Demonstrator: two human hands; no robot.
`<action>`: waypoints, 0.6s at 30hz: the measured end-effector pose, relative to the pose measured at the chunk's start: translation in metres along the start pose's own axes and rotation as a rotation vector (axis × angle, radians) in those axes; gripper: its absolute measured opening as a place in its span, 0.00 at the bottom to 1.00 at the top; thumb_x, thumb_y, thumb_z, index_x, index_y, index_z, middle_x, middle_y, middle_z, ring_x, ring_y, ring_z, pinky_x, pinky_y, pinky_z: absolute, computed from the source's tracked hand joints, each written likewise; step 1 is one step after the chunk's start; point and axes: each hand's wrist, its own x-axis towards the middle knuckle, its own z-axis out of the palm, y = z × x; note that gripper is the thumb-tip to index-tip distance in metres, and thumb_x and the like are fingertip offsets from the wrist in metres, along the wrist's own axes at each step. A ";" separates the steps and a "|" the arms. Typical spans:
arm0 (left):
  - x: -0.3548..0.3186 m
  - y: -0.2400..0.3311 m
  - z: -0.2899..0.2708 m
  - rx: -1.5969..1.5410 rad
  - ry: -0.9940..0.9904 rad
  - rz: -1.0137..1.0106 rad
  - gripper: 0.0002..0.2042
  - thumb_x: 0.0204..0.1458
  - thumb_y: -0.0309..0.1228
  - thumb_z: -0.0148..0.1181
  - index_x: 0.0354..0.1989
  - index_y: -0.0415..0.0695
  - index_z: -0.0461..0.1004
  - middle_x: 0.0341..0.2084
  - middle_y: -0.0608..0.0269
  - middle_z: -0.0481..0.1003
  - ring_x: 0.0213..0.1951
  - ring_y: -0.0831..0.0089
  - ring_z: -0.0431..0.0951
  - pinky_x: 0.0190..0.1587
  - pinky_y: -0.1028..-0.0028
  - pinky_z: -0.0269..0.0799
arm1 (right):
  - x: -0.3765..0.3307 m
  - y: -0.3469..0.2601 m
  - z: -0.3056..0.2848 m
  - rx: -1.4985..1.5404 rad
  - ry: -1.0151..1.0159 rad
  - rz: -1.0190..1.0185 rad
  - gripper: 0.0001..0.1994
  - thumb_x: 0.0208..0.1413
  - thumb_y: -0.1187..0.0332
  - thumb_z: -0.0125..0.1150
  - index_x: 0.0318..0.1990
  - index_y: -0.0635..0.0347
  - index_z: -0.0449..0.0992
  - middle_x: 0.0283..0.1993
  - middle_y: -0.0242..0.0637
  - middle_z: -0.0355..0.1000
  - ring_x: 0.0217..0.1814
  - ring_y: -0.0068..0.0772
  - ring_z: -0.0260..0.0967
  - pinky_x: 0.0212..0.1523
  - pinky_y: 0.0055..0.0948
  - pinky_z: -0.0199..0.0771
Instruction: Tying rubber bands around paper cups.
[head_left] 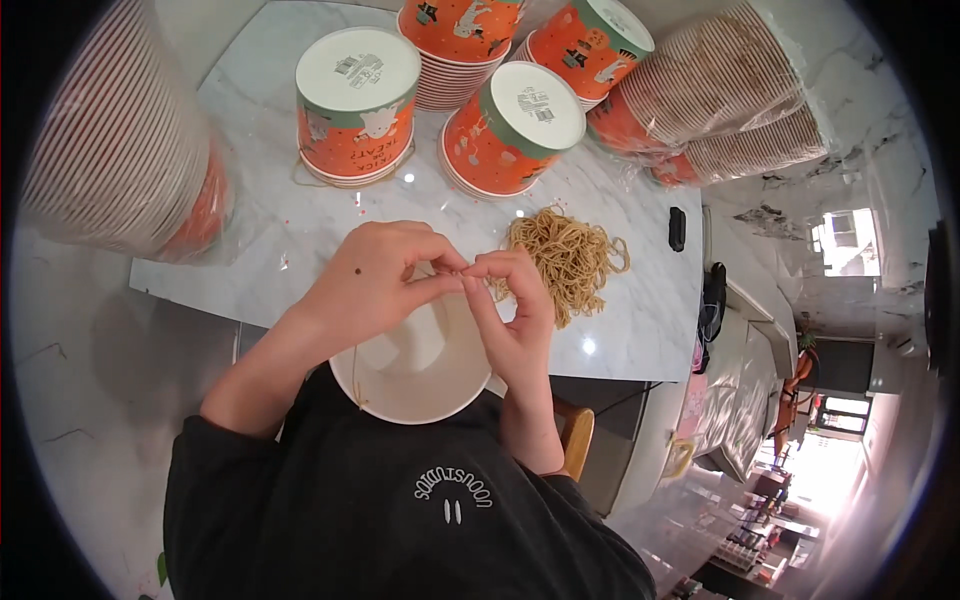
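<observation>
A white-lined paper bucket (425,375) rests tilted against my body at the table's near edge, its open mouth toward me. A thin tan cord (358,385) runs along its wall on the left side. Above the bucket's far part, my left hand (385,275) and my right hand (515,305) meet fingertip to fingertip. Both are closed in a pinch; whatever lies between the fingertips is too small to make out. Just beyond my right hand lies a loose heap of tan cords (570,260).
Upside-down orange buckets with green bands, one (357,105) at the back left and another (515,130) beside it, stand on the marble table (270,235). Bagged bucket stacks flank them at left (120,140) and right (720,90). A small black object (677,229) lies near the right edge.
</observation>
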 end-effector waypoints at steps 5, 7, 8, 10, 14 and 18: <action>-0.001 0.006 -0.005 0.041 -0.001 -0.081 0.06 0.51 0.29 0.70 0.34 0.41 0.83 0.28 0.60 0.80 0.27 0.66 0.78 0.32 0.69 0.72 | -0.001 0.001 -0.002 -0.061 0.014 0.004 0.05 0.57 0.75 0.67 0.40 0.56 0.78 0.40 0.32 0.76 0.49 0.36 0.73 0.73 0.56 0.52; -0.003 -0.002 -0.003 0.067 0.040 -0.006 0.05 0.50 0.27 0.70 0.34 0.41 0.83 0.27 0.63 0.79 0.25 0.72 0.74 0.29 0.72 0.67 | -0.001 0.001 -0.002 -0.078 0.008 -0.021 0.05 0.57 0.75 0.67 0.40 0.56 0.78 0.40 0.32 0.76 0.48 0.36 0.73 0.73 0.56 0.52; -0.004 -0.004 -0.002 0.093 0.079 0.070 0.05 0.49 0.25 0.70 0.34 0.41 0.83 0.26 0.67 0.78 0.23 0.79 0.69 0.25 0.76 0.62 | -0.001 0.000 -0.004 -0.105 0.011 -0.035 0.05 0.57 0.77 0.66 0.39 0.59 0.78 0.40 0.34 0.75 0.47 0.35 0.71 0.67 0.46 0.57; -0.005 -0.002 -0.005 0.111 0.072 0.059 0.05 0.48 0.24 0.70 0.33 0.41 0.83 0.26 0.66 0.78 0.23 0.78 0.70 0.25 0.75 0.62 | -0.001 -0.001 -0.005 -0.132 0.017 -0.048 0.04 0.57 0.79 0.65 0.39 0.62 0.77 0.40 0.35 0.74 0.46 0.34 0.70 0.62 0.35 0.63; -0.006 0.002 -0.007 0.133 0.063 0.052 0.05 0.48 0.25 0.70 0.33 0.41 0.82 0.26 0.66 0.78 0.23 0.77 0.70 0.26 0.75 0.63 | -0.002 -0.003 -0.005 -0.122 0.024 0.002 0.04 0.58 0.78 0.65 0.38 0.62 0.77 0.40 0.34 0.74 0.47 0.34 0.70 0.65 0.39 0.61; -0.006 0.010 -0.012 0.152 0.034 0.023 0.05 0.50 0.28 0.68 0.33 0.41 0.81 0.29 0.58 0.80 0.31 0.60 0.81 0.34 0.66 0.74 | -0.002 -0.002 -0.006 -0.192 0.037 -0.023 0.04 0.58 0.77 0.65 0.39 0.61 0.77 0.41 0.34 0.75 0.48 0.34 0.72 0.72 0.49 0.56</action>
